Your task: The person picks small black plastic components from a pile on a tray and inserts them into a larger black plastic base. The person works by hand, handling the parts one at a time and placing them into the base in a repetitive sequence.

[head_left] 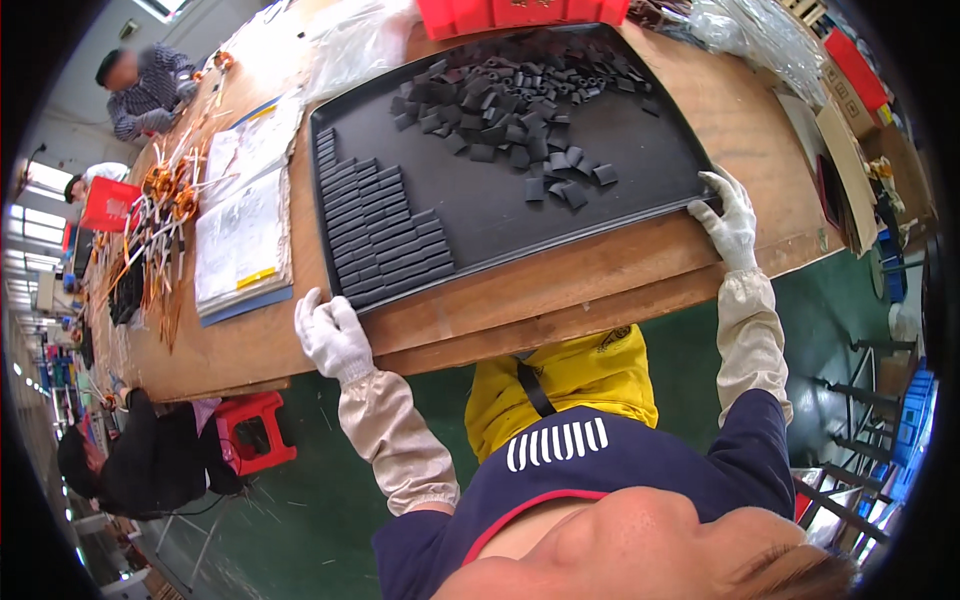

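Observation:
A large black tray (630, 160) lies at a slant on the wooden workbench (520, 295). Short black tubes (390, 235) are lined up in close rows in its near left corner. Loose black tube pieces (500, 105) form a heap at the far side, with several scattered toward the middle. My left hand (335, 335), in a white glove, grips the tray's near left corner. Its fingers are bent at the rim. At the near right corner my right hand (732, 222), also gloved, is closed over the tray's edge with the fingertips on the rim.
Left of the tray lies an open binder of papers (245, 240), beyond it orange coils with white leads (170, 200). A red bin (520, 15) stands behind the tray. Cardboard (840, 170) leans at the right. A red stool (255, 430) is below; co-workers sit at left.

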The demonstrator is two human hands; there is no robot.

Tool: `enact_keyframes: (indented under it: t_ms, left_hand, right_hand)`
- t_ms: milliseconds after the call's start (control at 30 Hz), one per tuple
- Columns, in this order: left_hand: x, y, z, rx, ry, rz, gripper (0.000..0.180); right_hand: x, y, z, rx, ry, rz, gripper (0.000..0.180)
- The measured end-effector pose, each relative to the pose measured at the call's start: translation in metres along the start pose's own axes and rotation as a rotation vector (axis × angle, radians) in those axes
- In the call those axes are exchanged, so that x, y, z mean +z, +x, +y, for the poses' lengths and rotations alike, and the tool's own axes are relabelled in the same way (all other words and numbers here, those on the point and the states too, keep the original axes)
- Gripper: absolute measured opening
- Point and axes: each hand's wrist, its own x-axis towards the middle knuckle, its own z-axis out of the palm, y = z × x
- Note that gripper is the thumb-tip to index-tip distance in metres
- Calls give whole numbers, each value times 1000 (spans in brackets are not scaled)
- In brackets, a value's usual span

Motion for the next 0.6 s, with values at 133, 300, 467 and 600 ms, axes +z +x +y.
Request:
enact_keyframes:
  t_ms: [133,300,467,600]
  left_hand:
    - [-15,-1,40,243,124,332,28]
    - [-14,5,144,640,-370,-89,22]
    - [31,1,204,742,-436,-313,38]
    - [59,11,231,797,-388,-301,53]
  right_hand:
    - [-6,9,-13,-132,376,68,39]
    - [21,72,-71,-420,183,58,30]
    - [88,144,-106,-607,77,8,22]
    - [107,168,-105,-745,-45,69,23]
